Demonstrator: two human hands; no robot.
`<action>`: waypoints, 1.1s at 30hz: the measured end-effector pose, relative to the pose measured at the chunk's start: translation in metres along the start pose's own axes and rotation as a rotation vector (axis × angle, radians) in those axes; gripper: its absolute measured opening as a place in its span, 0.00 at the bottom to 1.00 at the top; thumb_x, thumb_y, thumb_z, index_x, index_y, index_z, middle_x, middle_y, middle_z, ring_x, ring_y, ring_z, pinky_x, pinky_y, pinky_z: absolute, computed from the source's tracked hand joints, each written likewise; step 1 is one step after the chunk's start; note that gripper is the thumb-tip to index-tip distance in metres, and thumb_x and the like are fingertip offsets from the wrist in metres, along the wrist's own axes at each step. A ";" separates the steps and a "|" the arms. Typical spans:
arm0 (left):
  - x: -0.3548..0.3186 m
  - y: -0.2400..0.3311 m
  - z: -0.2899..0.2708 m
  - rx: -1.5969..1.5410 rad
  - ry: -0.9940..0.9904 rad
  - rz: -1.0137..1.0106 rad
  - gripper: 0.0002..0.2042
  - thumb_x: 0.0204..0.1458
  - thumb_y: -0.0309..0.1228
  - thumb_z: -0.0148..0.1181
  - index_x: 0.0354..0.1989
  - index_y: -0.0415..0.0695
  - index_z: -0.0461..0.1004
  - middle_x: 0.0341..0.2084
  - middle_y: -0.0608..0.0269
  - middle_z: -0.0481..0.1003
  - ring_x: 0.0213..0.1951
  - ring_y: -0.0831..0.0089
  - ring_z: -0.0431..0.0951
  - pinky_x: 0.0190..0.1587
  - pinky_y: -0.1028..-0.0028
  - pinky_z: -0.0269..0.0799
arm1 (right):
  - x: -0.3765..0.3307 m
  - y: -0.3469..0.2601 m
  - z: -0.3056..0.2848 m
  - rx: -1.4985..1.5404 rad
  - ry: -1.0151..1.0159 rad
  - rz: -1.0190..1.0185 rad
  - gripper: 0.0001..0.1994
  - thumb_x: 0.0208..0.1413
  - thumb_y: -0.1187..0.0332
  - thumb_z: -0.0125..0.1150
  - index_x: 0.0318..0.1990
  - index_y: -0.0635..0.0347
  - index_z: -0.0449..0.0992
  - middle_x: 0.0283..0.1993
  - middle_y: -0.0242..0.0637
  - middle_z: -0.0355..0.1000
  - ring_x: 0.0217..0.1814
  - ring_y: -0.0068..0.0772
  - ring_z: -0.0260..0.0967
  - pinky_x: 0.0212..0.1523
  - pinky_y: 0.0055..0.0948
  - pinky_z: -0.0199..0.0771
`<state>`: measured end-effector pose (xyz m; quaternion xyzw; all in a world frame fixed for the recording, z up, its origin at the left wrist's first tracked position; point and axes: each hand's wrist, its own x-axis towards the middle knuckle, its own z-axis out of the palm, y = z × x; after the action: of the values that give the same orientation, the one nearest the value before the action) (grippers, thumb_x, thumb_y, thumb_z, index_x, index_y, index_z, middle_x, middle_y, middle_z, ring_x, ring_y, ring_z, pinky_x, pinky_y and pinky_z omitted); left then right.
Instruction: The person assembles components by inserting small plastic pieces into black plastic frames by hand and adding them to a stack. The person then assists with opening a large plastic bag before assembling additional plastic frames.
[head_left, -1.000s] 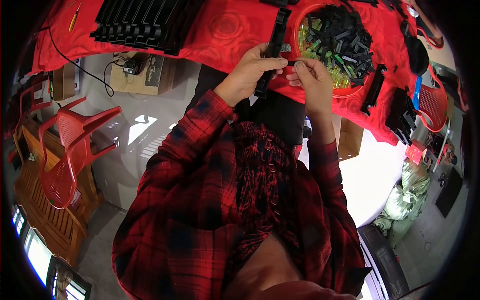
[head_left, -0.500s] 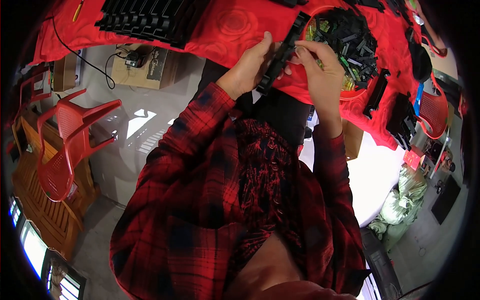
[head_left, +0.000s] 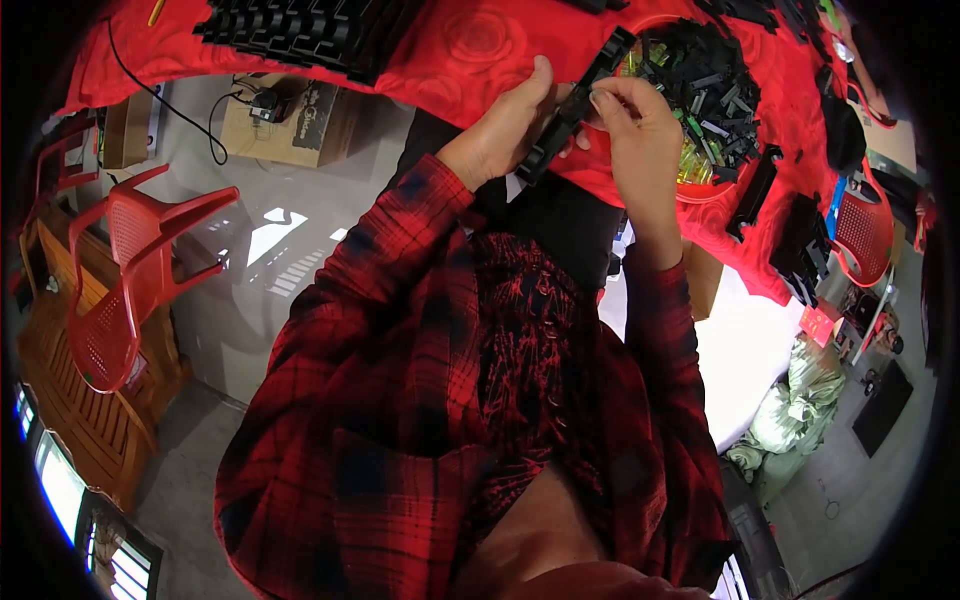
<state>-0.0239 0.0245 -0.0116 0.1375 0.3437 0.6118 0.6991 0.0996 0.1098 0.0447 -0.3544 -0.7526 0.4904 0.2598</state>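
Note:
A long, narrow black plastic part [head_left: 607, 56] is held slantwise over the near edge of the red-covered table. My left hand [head_left: 503, 128] grips it from the left, thumb pointing up and fingers wrapped behind it. My right hand [head_left: 642, 128] is closed in a pinch against the middle of the part; whatever its fingertips hold is hidden. Just beyond my right hand stands a round red basin [head_left: 718, 192] with a heap of small black strips [head_left: 715, 85] and some yellow-green clear pieces [head_left: 695, 165].
A row of black plastic parts [head_left: 290, 35] lies at the table's far left. More black parts [head_left: 800, 245] rest by its right edge. Below, a cardboard box [head_left: 285, 130] carries a small black device with a cable [head_left: 213, 135]. Red chairs [head_left: 135, 240] stand at left and right.
The black part and both hands keep nearly the same place, while the right fingers have shifted slightly along it. The whole view has moved a little.

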 end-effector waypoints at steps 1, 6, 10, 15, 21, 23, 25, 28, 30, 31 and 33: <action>0.001 -0.001 0.000 0.011 -0.006 -0.009 0.42 0.62 0.66 0.21 0.53 0.39 0.70 0.32 0.57 0.77 0.33 0.72 0.75 0.37 0.75 0.69 | -0.001 0.000 0.001 -0.032 0.043 -0.044 0.04 0.56 0.75 0.63 0.36 0.68 0.78 0.34 0.39 0.73 0.21 0.24 0.73 0.23 0.23 0.71; 0.004 -0.006 -0.010 0.040 -0.080 0.009 0.43 0.62 0.66 0.21 0.57 0.38 0.69 0.43 0.58 0.77 0.37 0.71 0.77 0.38 0.74 0.72 | -0.002 -0.001 0.004 -0.178 0.115 -0.122 0.05 0.56 0.75 0.64 0.37 0.67 0.79 0.39 0.38 0.67 0.21 0.24 0.72 0.23 0.22 0.70; 0.002 -0.003 -0.006 0.051 -0.057 0.016 0.43 0.62 0.66 0.20 0.56 0.38 0.70 0.37 0.58 0.77 0.35 0.72 0.76 0.37 0.74 0.70 | -0.003 -0.001 0.008 -0.111 0.107 -0.046 0.05 0.55 0.73 0.66 0.36 0.66 0.81 0.38 0.38 0.67 0.20 0.23 0.70 0.22 0.22 0.70; 0.002 -0.002 -0.004 0.057 -0.052 0.018 0.42 0.62 0.67 0.20 0.54 0.40 0.71 0.32 0.59 0.77 0.33 0.72 0.74 0.37 0.75 0.68 | -0.003 0.004 0.011 -0.088 0.128 0.035 0.05 0.54 0.71 0.67 0.34 0.64 0.82 0.38 0.38 0.68 0.17 0.22 0.69 0.26 0.23 0.70; 0.005 -0.006 -0.010 0.035 -0.056 -0.008 0.43 0.61 0.68 0.20 0.52 0.40 0.71 0.31 0.63 0.74 0.31 0.73 0.71 0.35 0.74 0.67 | -0.004 0.010 0.015 -0.267 0.166 -0.094 0.05 0.54 0.73 0.67 0.35 0.64 0.83 0.35 0.34 0.68 0.28 0.21 0.70 0.30 0.25 0.70; 0.004 -0.006 -0.010 0.068 -0.050 -0.006 0.46 0.58 0.70 0.18 0.53 0.39 0.71 0.29 0.60 0.75 0.30 0.74 0.73 0.35 0.76 0.69 | -0.005 0.007 0.017 -0.604 0.227 -0.280 0.04 0.53 0.69 0.68 0.33 0.59 0.83 0.33 0.33 0.70 0.27 0.23 0.69 0.43 0.31 0.62; 0.005 -0.007 -0.010 0.083 -0.042 -0.006 0.46 0.59 0.70 0.18 0.52 0.40 0.72 0.29 0.61 0.75 0.30 0.74 0.73 0.35 0.76 0.69 | -0.005 0.010 0.018 -0.608 0.243 -0.276 0.04 0.53 0.68 0.68 0.33 0.57 0.83 0.33 0.32 0.70 0.28 0.25 0.69 0.46 0.32 0.56; 0.005 -0.010 -0.011 0.061 -0.045 0.007 0.43 0.61 0.68 0.20 0.50 0.40 0.73 0.28 0.63 0.75 0.30 0.75 0.73 0.35 0.77 0.70 | -0.006 0.008 0.021 -0.652 0.263 -0.279 0.04 0.52 0.66 0.67 0.32 0.54 0.84 0.33 0.32 0.71 0.31 0.28 0.69 0.48 0.33 0.52; 0.005 -0.010 -0.011 0.024 -0.059 0.019 0.40 0.63 0.66 0.23 0.49 0.41 0.73 0.28 0.63 0.75 0.30 0.75 0.74 0.35 0.77 0.70 | -0.006 0.009 0.021 -0.695 0.270 -0.285 0.04 0.52 0.66 0.67 0.32 0.54 0.84 0.33 0.32 0.72 0.34 0.29 0.69 0.49 0.34 0.52; 0.004 -0.010 -0.009 -0.015 -0.036 -0.012 0.35 0.65 0.61 0.27 0.49 0.41 0.73 0.29 0.63 0.75 0.30 0.76 0.74 0.35 0.77 0.70 | -0.006 0.012 0.021 -0.715 0.282 -0.290 0.04 0.51 0.65 0.68 0.31 0.53 0.83 0.33 0.32 0.71 0.37 0.32 0.69 0.48 0.35 0.52; 0.001 -0.009 -0.005 -0.053 -0.013 -0.043 0.30 0.67 0.57 0.32 0.49 0.42 0.72 0.29 0.64 0.74 0.30 0.76 0.74 0.36 0.77 0.70 | -0.007 0.013 0.020 -0.735 0.294 -0.295 0.04 0.50 0.64 0.68 0.31 0.51 0.83 0.33 0.32 0.71 0.40 0.35 0.68 0.47 0.36 0.53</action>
<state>-0.0198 0.0221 -0.0209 0.1155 0.3259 0.6045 0.7176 0.0926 0.0971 0.0253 -0.3781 -0.8751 0.0910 0.2880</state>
